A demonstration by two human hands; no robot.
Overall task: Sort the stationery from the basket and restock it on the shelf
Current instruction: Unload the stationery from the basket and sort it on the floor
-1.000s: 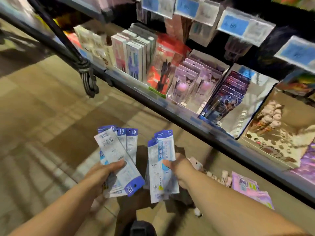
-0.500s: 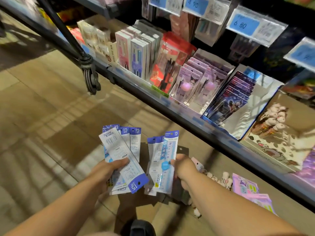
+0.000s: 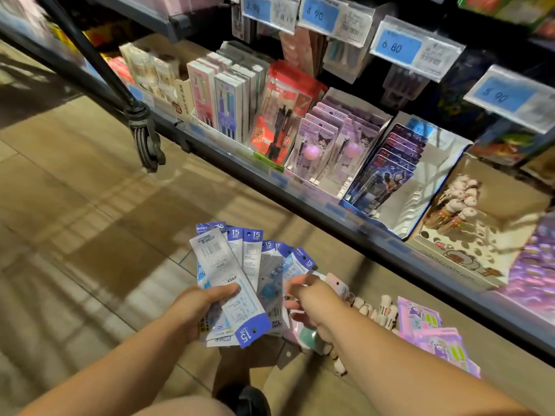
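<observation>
Presently sorting: left hand (image 3: pixel 192 310) grips fanned ruler packs (image 3: pixel 240 265); right hand (image 3: pixel 312 301), at their 3 o'clock, fingers curled, grip indeterminate. Next move requires locating their slot on the shelf (image 3: pixel 300 197), 1 o'clock.

Brown tiled floor (image 3: pixel 90 235); dark trolley wheel (image 3: pixel 147 145) near shelf (image 3: pixel 375 235) edge; blue price labels (image 3: pixel 396 48) above

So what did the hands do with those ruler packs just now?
The right hand moved its blue-and-white plastic 15 cm ruler packs left, joining those the left hand grips. Whether it still pinches them is unclear. The left hand's grip stayed the same.
</observation>
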